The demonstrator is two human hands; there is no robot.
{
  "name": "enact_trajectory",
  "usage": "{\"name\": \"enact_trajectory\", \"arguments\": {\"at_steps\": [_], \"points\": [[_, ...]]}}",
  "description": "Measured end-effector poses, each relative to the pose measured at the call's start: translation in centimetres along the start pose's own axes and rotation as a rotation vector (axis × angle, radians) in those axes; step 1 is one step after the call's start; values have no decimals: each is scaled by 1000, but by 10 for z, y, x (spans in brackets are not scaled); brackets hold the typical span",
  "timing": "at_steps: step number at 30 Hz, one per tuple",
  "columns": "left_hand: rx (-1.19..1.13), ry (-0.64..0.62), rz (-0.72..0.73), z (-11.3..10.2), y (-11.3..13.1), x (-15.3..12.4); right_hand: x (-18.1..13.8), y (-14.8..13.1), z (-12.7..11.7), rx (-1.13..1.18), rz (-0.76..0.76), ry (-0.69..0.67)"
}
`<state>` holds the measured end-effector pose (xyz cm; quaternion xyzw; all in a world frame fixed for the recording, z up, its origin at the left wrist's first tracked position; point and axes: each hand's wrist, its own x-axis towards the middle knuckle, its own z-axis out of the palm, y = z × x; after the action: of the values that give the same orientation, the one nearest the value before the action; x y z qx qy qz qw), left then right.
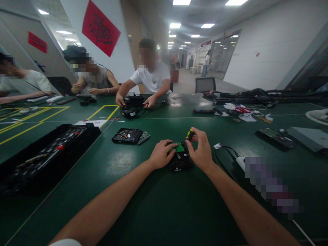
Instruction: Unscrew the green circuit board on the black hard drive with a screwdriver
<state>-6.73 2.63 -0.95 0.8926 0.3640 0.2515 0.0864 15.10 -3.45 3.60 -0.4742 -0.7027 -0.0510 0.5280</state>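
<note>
Two hands touch one drive, grip one tool.

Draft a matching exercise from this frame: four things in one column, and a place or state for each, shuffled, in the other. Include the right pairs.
Things
1. Yellow-and-black tool handle
2. Black drive with a green board
3. Long black tray
4. Red poster with dark writing

Places or states
A. On a white wall
B. With the left hand on it
C. Held in the right hand
D. At the left of the green table

Right pairs: 1-C, 2-B, 3-D, 4-A
</note>
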Motion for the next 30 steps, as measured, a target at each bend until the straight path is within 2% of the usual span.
{"name": "enact_trajectory", "arguments": {"at_steps": [9,15,19,25,30], "points": [[-3,-3,-1,1,-1,0,1,2,-1,5,-4,16],[-9,9,4,2,-1,0,0,2,0,2,56,8],[-12,11,3,3,-2,0,-1,3,0,32,7,-21],[-13,-4,0,1,1,0,1,1,-4,-41,44,45],[-19,5,5,2,0,0,0,-1,-3,83,44,-13]]}}
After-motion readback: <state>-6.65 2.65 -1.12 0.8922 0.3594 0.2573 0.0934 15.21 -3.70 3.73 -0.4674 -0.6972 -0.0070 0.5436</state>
